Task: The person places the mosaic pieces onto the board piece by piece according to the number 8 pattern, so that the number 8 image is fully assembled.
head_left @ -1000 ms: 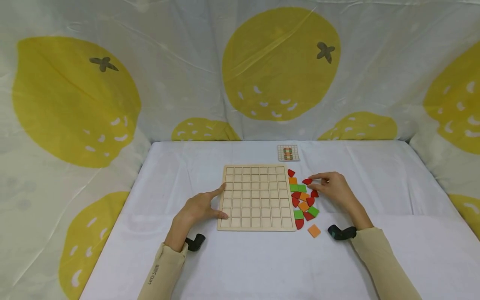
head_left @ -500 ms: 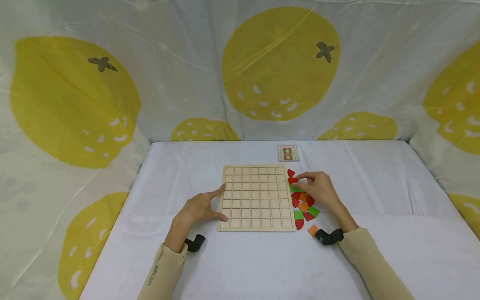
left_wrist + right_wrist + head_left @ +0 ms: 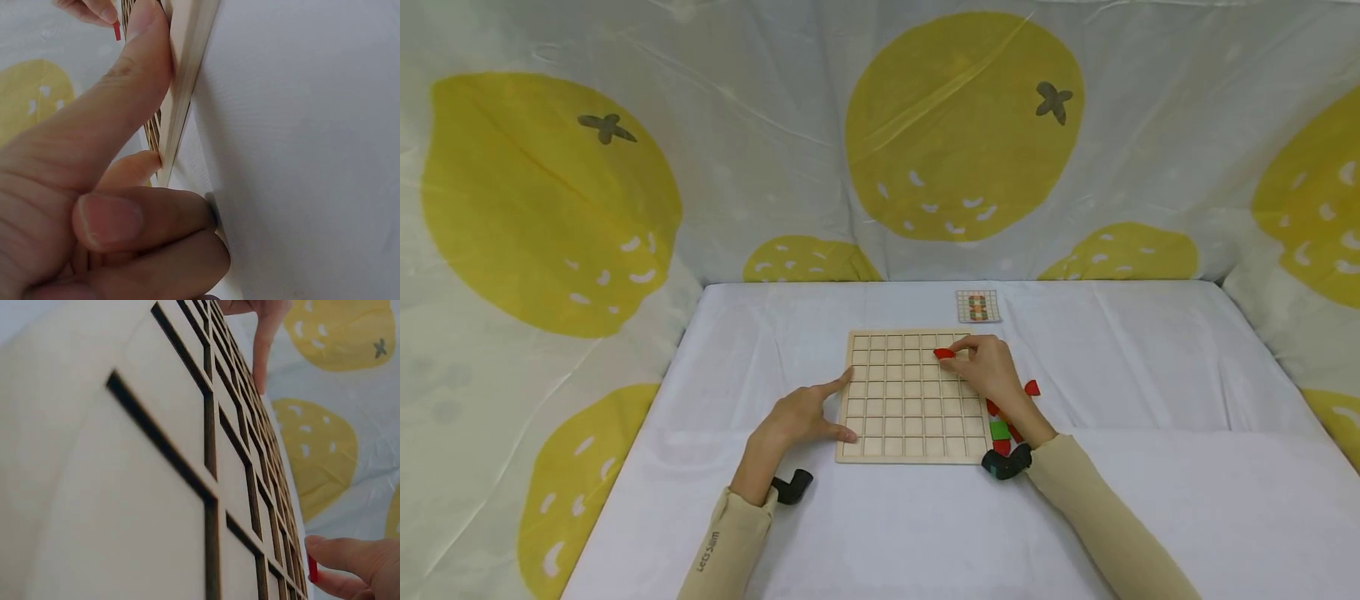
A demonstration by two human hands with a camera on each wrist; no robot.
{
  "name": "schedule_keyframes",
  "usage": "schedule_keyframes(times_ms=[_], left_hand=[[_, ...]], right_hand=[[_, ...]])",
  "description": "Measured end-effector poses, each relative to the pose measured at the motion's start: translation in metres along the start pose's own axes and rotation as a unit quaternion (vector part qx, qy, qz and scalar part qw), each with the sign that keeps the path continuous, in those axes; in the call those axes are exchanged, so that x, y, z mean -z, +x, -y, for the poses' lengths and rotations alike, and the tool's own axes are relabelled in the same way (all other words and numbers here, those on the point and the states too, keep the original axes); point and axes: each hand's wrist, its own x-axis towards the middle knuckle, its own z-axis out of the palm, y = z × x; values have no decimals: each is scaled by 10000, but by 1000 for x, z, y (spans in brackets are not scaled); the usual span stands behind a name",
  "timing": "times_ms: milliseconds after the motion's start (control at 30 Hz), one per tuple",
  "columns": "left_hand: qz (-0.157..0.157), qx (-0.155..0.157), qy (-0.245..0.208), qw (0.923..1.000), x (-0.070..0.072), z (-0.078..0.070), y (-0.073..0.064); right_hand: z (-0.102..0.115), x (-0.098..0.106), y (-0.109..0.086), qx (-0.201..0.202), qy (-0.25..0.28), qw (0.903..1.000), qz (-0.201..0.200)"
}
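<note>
A pale wooden grid board lies flat on the table. My right hand pinches a red quarter-round tile between thumb and fingertips, over the grid's upper right part. In the right wrist view the same red tile is seen edge-on, close over the grid. At the board's left side is my left hand, thumb and index finger spread and touching the frame. The left wrist view shows this thumb resting on the board edge, with other fingers bent against the cloth.
Loose tiles lie along the board's right side, partly hidden by my right arm; a green tile and a red tile show. Behind the board lies a small pattern card. A white cloth covers the table.
My right hand has carried the red tile leftward from the loose tiles to over the board. The left hand stays in place at the board's edge.
</note>
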Motion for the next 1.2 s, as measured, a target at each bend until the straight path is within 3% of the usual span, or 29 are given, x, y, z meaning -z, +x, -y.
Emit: schedule_keyframes(times_ms=[267,567,1200], left_hand=[[-3,7,-92,10000,0,1,0],[-2,28,-144,9999,1,0,1],[31,-3,-20,10000,1,1,2]], right_hand=[[7,-12,5,192,-107,9997,-135],[3,-11,8,221,101,9996,152],[7,-16,8,207,142,9996,133]])
